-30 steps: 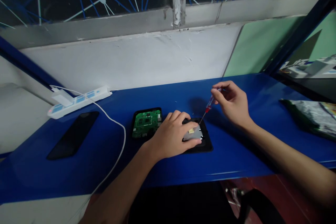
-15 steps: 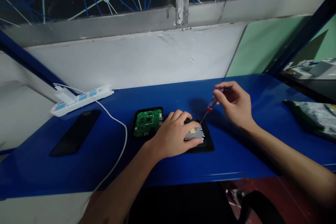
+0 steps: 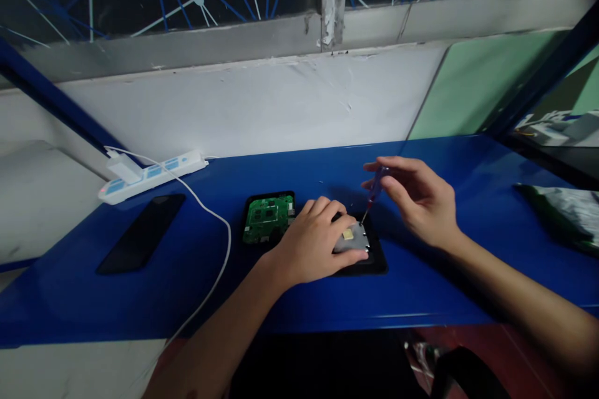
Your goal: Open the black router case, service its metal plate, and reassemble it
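My right hand (image 3: 423, 202) holds a small screwdriver (image 3: 377, 184) with a clear purplish handle, its fingers bent around the upper part. The shaft slants down to the upper right corner of a silver metal plate (image 3: 354, 243), where the tip meets the edge. This plate, with a pale yellow square pad on it, lies in a black plastic cover (image 3: 378, 264). My left hand (image 3: 309, 243) steadies the plate, thumb at its near side and fingers across the far side, hiding its left part. Beside that hand, a green circuit board (image 3: 269, 217) sits in a black case, partly covered.
A black phone (image 3: 141, 234) lies at left, near a white power strip (image 3: 154, 176) with a charger plugged in. Its white cable (image 3: 223, 224) curves to the front edge. A silver and green packet (image 3: 568, 212) rests at right. Tiny bits lie behind the cover.
The screwdriver stands more upright, and my right fingers have shifted around its handle. My left hand keeps its place on the plate. The whole view has moved slightly.
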`<state>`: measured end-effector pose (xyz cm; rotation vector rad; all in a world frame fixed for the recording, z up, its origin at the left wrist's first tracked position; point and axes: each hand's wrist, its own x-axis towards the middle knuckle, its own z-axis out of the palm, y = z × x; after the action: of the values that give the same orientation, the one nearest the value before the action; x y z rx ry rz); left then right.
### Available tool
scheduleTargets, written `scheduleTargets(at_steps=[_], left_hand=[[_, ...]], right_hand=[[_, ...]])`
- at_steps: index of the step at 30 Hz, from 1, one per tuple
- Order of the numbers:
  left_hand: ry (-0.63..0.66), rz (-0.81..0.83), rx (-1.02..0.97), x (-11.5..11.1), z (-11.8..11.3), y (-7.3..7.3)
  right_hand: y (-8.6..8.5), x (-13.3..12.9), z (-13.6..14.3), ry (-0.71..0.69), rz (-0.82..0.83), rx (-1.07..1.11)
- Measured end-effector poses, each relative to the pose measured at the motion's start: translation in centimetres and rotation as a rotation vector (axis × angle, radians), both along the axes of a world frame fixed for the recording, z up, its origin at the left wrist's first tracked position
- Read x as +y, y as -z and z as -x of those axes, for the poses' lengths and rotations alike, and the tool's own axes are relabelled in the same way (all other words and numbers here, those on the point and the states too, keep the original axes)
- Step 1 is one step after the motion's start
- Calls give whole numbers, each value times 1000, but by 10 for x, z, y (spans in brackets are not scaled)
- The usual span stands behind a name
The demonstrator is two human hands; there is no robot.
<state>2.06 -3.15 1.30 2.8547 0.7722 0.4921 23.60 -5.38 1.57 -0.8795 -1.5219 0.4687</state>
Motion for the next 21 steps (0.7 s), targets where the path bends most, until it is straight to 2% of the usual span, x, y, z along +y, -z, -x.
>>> scheduleTargets(at_steps=[5, 11, 17, 21], left_hand=[[-16, -33, -6, 1, 3, -1], [24, 23, 1, 3, 11, 1], [27, 33, 15, 1, 13, 1], [8, 42, 58, -2, 12, 0]], right_hand=[[3, -2, 4, -64, 16, -61], [7, 2, 6, 3, -41, -106], [7, 6, 2, 135, -118, -200], [5, 3, 1, 77, -101, -197]])
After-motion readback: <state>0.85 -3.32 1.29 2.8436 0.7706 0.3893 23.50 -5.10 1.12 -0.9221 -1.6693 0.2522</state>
